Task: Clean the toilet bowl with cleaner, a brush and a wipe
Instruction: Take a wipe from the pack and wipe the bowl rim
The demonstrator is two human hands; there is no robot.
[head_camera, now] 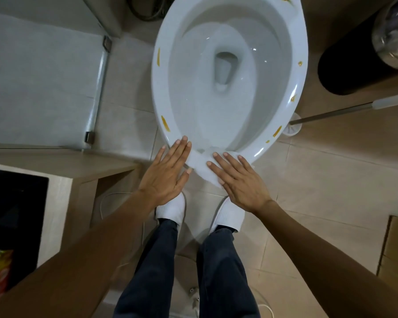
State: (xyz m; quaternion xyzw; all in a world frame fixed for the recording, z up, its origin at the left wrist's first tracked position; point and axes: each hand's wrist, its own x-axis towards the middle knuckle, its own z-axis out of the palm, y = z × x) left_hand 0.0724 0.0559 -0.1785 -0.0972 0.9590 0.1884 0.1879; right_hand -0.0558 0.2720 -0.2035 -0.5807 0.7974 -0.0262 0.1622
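Now we press a soft white wipe (202, 167) flat on the glossy oval toilet bowl (301, 65) rim's near edge, left hand (168, 173) and right hand (239, 182) fingers straight, yellow-brown smears (165, 123) dotting the rim.

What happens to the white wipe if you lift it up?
The wipe would probably flop, since it already bends over the toilet rim. It looks thin, so likely very light. Under the flat left hand and right hand, it may slide on the shiny rim.

White toilet bowl (301, 65) with yellow-brown streaks (165, 124); white wipe (203, 165).
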